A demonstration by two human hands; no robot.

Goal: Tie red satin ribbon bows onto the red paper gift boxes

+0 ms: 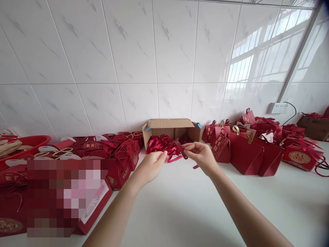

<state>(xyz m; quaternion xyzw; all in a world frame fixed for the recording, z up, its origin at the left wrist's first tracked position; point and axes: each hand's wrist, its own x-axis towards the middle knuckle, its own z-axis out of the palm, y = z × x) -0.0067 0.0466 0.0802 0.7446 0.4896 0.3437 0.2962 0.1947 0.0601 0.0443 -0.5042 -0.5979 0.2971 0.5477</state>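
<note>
A white wall of shiny tiles (136, 51) stands behind a white counter (180, 209). A small brown cardboard box (171, 123) sits by the back edge of the counter, near the middle. Shiny red ribbons (159, 142) fill it, and some spill out at the front. The box is likely there to keep the ribbons in one heap, close enough for both hands to reach.

The right hand (203, 156) is just in front of the box. Its thumb and fingers are pinched tight on a dark red strip (182, 150), which slants down in front of the ribbons. It is held near its side with just the fingertips, maybe because it is so thin, and that leaves most of it free. The left hand (152, 167) is near the strip but apart from it. Its thumb and fingers are close together, with hardly any gap, and I cannot tell if they hold anything.

Red gift boxes (120, 171) crowd the left part of the counter, some right up by the back edge. Red bags (245, 154) stand to the right, toward the back right corner. With the piles set to the sides, the hands seem to have room to work between them.
</note>
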